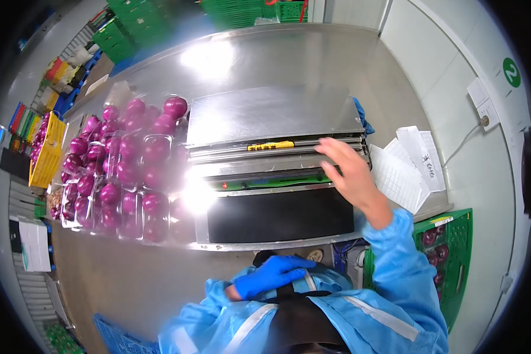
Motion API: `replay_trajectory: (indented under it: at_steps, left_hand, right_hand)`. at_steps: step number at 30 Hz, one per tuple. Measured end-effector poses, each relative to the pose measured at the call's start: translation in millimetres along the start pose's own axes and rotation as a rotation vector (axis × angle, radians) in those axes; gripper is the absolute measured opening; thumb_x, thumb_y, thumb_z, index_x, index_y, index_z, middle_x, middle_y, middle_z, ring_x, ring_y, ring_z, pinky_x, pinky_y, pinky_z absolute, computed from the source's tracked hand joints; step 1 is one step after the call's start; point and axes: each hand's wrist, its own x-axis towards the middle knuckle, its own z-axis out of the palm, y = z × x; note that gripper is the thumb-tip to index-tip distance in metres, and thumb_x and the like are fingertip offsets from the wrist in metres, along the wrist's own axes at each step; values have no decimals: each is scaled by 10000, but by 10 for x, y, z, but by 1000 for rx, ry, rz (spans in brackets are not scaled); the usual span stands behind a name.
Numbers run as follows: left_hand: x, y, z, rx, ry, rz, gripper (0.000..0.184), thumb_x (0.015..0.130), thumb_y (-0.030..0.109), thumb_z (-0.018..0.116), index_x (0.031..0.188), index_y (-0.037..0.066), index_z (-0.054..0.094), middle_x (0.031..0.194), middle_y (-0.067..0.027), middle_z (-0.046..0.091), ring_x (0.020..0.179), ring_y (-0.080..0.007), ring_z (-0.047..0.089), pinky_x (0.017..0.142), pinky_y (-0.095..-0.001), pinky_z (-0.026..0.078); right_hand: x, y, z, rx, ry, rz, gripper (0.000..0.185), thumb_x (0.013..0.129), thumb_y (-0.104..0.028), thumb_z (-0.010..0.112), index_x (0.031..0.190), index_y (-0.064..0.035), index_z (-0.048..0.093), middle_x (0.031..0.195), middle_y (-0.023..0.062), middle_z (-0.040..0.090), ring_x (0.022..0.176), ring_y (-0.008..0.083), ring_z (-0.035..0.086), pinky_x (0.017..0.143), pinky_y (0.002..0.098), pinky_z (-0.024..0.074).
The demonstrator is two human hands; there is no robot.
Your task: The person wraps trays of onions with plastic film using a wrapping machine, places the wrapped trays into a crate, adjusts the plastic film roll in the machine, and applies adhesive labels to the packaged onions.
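Note:
My right hand (pixel 352 176), bare, hovers over the right end of a metal wrapping machine (pixel 277 115), near its rollers (pixel 321 141). The fingers are stretched out with the thumb apart, and I see nothing between them. In a blue glove, my left hand (pixel 271 277) lies fairly flat across the front of my body, holding nothing visible. A yellow label (pixel 270 146) sits on a roller bar, and a black plate (pixel 280 216) forms the machine's front. Left of it, red onions (pixel 108 193) stand packed in clear plastic trays (pixel 131 217).
White papers (pixel 402 171) lie on the steel table (pixel 312 56) at right. A green crate (pixel 463 248) with packed onions stands below them. Further left is a yellow crate (pixel 48 150) of onions. A blue crate (pixel 121 336) rests on the floor; green crates (pixel 138 26) are stacked behind.

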Motion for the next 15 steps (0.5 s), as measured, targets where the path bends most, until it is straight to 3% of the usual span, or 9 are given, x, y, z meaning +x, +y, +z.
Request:
replay_trajectory:
  at_steps: [2, 4, 6, 8, 11, 12, 13, 15]
  left_hand:
    - [-266, 403, -439, -134, 176, 19, 320, 929, 211, 582, 1187, 26, 623, 1180, -130, 636, 1104, -214, 585, 957, -338, 444]
    - [-417, 416, -900, -143, 517, 208, 322, 929, 178, 580, 1218, 39, 609, 1150, -120, 650, 1064, -219, 609, 944, -346, 458]
    - [-454, 503, -1332, 63, 828, 182, 322, 953, 196, 549, 1215, 17, 601, 1151, -119, 644, 1085, -192, 589, 926, -325, 462]
    - [-428, 576, -1675, 117, 897, 213, 331, 925, 111, 555, 1235, -2, 580, 1213, -109, 621, 1108, -197, 566, 963, -322, 424]
    - [-257, 252, -2076, 785, 897, 245, 365, 941, 146, 538, 1287, 29, 546, 1275, -149, 577, 1186, -259, 534, 1003, -339, 390]
    - [-206, 312, -2110, 793, 862, 237, 394, 939, 167, 548, 1312, 46, 525, 1295, -167, 556, 1212, -290, 516, 1030, -350, 366]
    - [-179, 293, -2158, 1053, 848, 232, 438, 931, 159, 559, 1345, 38, 484, 1335, -174, 519, 1259, -303, 472, 1049, -373, 348]
    - [-118, 209, -2242, 1122, 903, 199, 477, 922, 148, 567, 1368, 27, 447, 1377, -187, 470, 1290, -318, 432, 1062, -392, 336]
  right_hand:
    - [282, 11, 220, -55, 22, -33, 251, 837, -76, 609, 1084, -44, 586, 1117, 122, 597, 1043, 314, 565, 886, 394, 463]
    - [471, 55, 312, -127, 41, -18, 221, 834, -85, 608, 1050, -40, 593, 1070, 112, 613, 1001, 313, 576, 851, 397, 471]
    - [491, 157, 301, -211, 36, 113, 208, 832, -95, 610, 1031, -36, 601, 1045, 109, 623, 986, 315, 581, 829, 396, 475]
    - [397, 228, 213, -314, 65, 231, 187, 842, -97, 587, 1016, -34, 614, 1020, 109, 635, 973, 324, 585, 817, 401, 475]
    - [91, 528, 61, -453, 68, 404, 184, 859, -86, 550, 1022, -32, 615, 1030, 111, 634, 969, 324, 585, 823, 410, 473]
    - [-22, 620, 17, -500, 73, 429, 200, 871, -78, 520, 1042, -30, 611, 1032, 121, 632, 971, 323, 586, 829, 415, 472]
    - [-105, 644, -13, -503, 103, 427, 209, 871, -77, 520, 1054, -30, 609, 1033, 128, 632, 977, 324, 586, 835, 414, 471]
    - [-219, 724, -55, -495, 172, 411, 227, 873, -76, 520, 1079, -31, 603, 1037, 140, 630, 991, 325, 584, 847, 414, 470]
